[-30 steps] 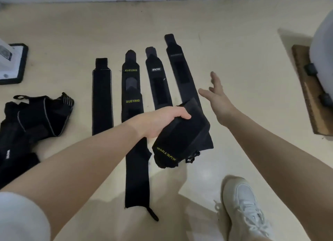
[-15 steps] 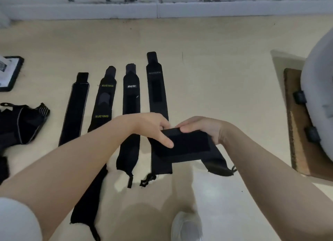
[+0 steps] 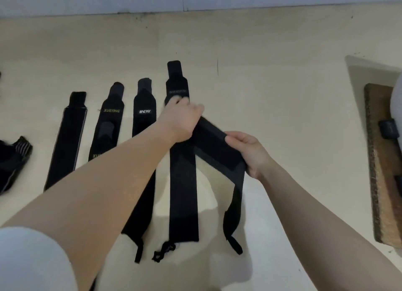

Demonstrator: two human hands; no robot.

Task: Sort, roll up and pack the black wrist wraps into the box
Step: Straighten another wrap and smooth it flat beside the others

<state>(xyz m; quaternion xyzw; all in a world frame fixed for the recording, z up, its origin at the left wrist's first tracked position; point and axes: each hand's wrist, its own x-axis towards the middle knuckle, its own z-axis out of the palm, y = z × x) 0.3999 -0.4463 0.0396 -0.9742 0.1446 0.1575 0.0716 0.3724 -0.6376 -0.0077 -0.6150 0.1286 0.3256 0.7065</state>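
Stretching a fifth wrist wrap [image 3: 219, 151] out over the pale floor [image 3: 272, 73], the strip is held at both ends while its loose tail hangs down toward the viewer, and that tail is judged the nearest risk: if the strip is lowered crooked, the dangling end may be dropped across the fourth wrap [image 3: 182, 182] and tangled with the thumb loop seen at that wrap's near end. A second risk is judged in the hook-and-loop patch on the held strip, which could be caught on the neighbouring fabric if the two are allowed to touch, so that the sorted row would be pulled askew. The right hand [image 3: 250, 153] is seen nearer, palm turned inward, with thumb and curled fingers pinching the strip's edge at mid-length. The left hand [image 3: 180, 121] is extended farther out, forearm laid diagonally above the row, its fingers curled round the strip's far end directly over the fourth wrap's labelled upper part; whether that wrap is also being pressed cannot be told. Beyond and to the left, the other laid-out wraps [image 3: 143, 112] are shown side by side, flat and parallel, not yet rolled. No box is recognised in the frame, so packing is judged well off.
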